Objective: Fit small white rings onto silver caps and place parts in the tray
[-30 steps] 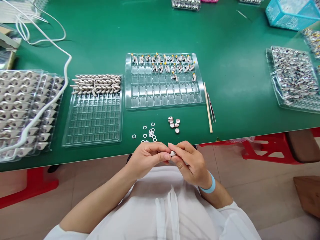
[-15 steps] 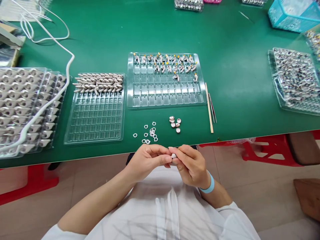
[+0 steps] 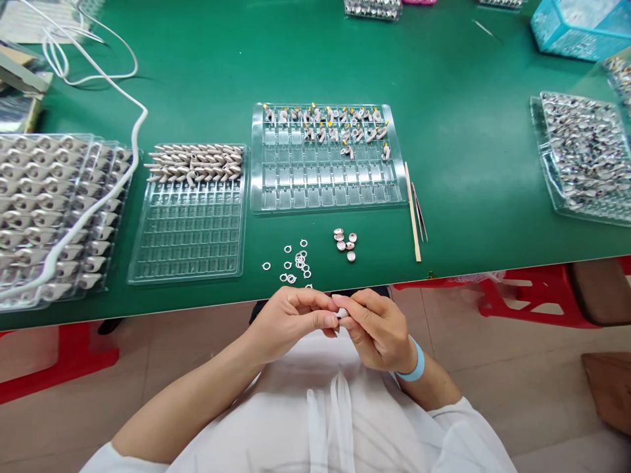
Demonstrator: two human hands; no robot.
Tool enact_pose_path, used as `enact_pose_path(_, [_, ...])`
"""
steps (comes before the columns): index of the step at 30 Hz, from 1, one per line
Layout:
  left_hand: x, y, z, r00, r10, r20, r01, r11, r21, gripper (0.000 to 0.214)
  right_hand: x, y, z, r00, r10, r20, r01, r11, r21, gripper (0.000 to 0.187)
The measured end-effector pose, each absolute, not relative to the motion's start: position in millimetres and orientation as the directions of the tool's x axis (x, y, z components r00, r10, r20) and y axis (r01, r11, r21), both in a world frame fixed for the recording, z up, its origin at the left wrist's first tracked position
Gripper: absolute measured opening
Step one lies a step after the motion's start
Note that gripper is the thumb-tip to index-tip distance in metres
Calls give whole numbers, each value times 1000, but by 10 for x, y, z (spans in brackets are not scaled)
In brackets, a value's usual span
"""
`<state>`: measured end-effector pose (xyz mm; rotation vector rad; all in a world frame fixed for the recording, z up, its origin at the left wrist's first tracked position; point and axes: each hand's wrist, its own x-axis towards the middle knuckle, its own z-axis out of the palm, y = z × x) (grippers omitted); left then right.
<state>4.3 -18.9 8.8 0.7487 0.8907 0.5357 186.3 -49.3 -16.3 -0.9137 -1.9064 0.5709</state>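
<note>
Both hands meet in front of my body, just below the table's front edge. A small whitish part [image 3: 342, 313], mostly hidden by fingers, is pinched between them; it resembles the earbud-like shells in the trays. My left hand [image 3: 298, 316] closes thumb and fingers on its left side. My right hand [image 3: 378, 328], with a light blue band at the wrist, grips its right side. Beyond them lie several small white rings [image 3: 300, 261] and several round metallic caps [image 3: 350, 246]. A wooden stick [image 3: 413, 213] and tweezers [image 3: 420, 212] rest to the right.
A clear tray [image 3: 325, 174] holds earbud-like parts with orange tips. Left of it, another tray [image 3: 190, 230] carries beige shells. Stacked trays of shells [image 3: 44, 217] stand far left, crossed by a white cable [image 3: 140, 128]. Right are a full parts tray [image 3: 584, 151] and blue basket [image 3: 572, 33].
Both hands have dropped very slightly, still pinching the small part, which appears turned a little. A ring near my left fingers has come into view. The trays and loose parts stay put.
</note>
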Motion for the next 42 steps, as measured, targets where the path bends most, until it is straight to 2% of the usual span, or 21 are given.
enact_pose_path(7, [75, -229, 136, 497, 689, -528, -111, 654, 749, 10, 1854, -501, -156, -300, 765, 569, 368, 644, -671, 43])
enact_pose_path(22, [118, -256, 153, 431, 740, -517, -43, 589, 807, 14, 1849, -516, -153, -321, 741, 590, 430, 669, -606, 42])
enact_pose_path(35, [89, -222, 113, 440, 737, -513, -50, 591, 805, 14, 1848, -460, -219, -367, 718, 592, 342, 696, -632, 53])
enact_pose_path(42, [61, -156, 132, 460, 736, -497, -97, 598, 796, 9, 1831, -424, -234, -305, 756, 580, 282, 653, -703, 45])
